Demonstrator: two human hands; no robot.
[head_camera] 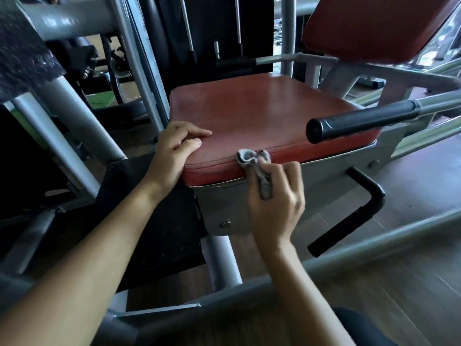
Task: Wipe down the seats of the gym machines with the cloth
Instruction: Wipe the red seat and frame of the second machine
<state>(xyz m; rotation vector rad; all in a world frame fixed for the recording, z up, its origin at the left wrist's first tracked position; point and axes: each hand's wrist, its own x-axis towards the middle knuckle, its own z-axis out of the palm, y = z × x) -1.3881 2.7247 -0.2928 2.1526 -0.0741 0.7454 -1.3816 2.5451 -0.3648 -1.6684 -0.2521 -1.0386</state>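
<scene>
A red padded seat of a grey gym machine fills the middle of the view, with a red backrest tilted up behind it at the top right. My right hand grips a small crumpled grey cloth and presses it against the seat's near front edge. My left hand rests on the seat's near left corner, fingers curled over the edge and holding nothing.
A black-gripped handle bar juts over the seat's right side. A bent black lever hangs below the seat. Grey frame tubes cross in front, and a weight stack with guide rods stands behind. Wooden floor lies at the right.
</scene>
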